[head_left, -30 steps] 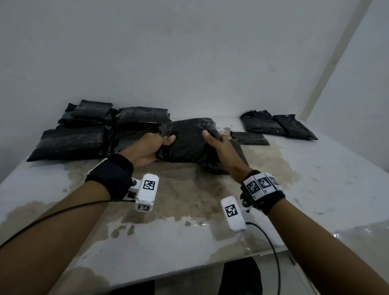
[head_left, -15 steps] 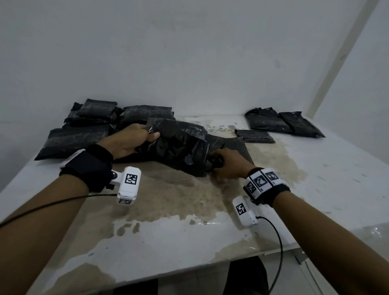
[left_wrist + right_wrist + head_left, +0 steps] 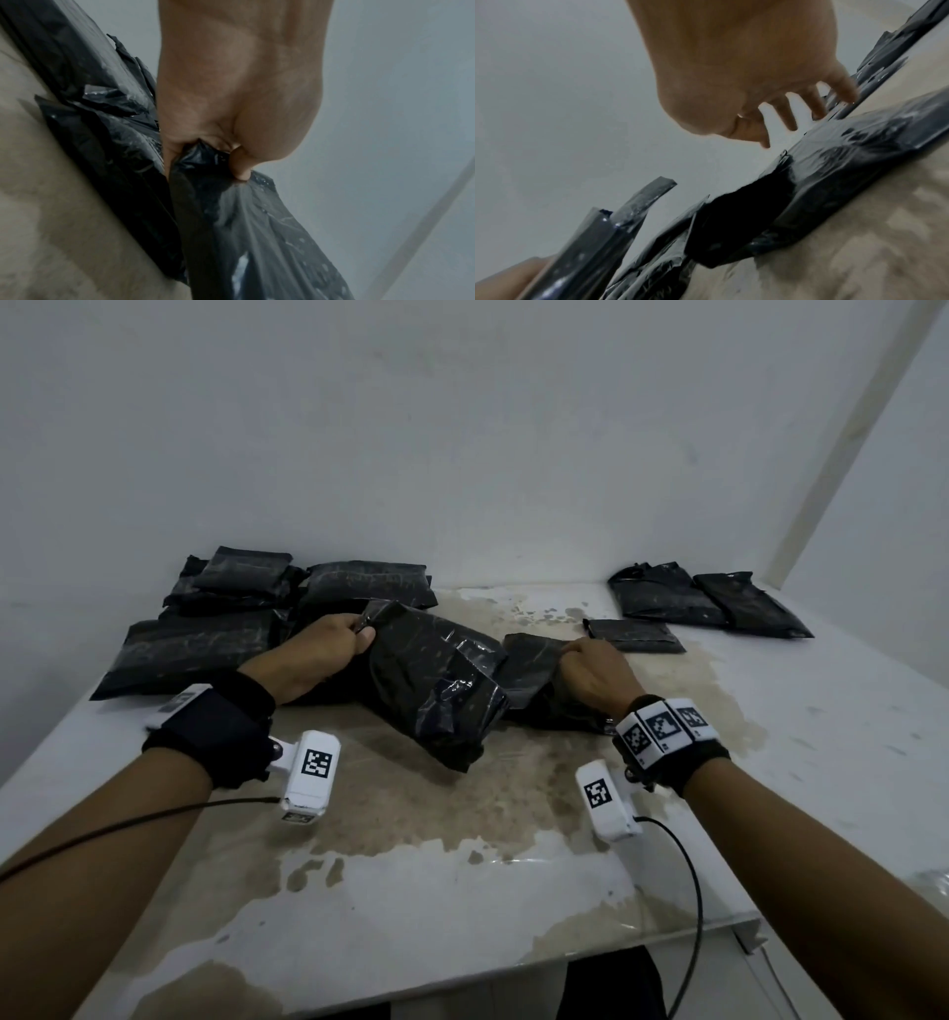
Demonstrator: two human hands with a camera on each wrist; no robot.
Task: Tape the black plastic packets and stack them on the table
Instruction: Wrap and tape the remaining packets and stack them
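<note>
On the stained white table (image 3: 513, 906), near its middle, the black plastic packet (image 3: 436, 690) hangs tilted from the left hand (image 3: 313, 654), which pinches its upper corner; it looks soft, light and slippery, so the gathered corner or a folded edge seems the surest hold. Just right of it the right hand (image 3: 595, 675) hovers, fingers (image 3: 790, 113) spread and holding nothing, over a flatter packet (image 3: 534, 665). Only the left wrist view shows film bunched between thumb and fingers
</note>
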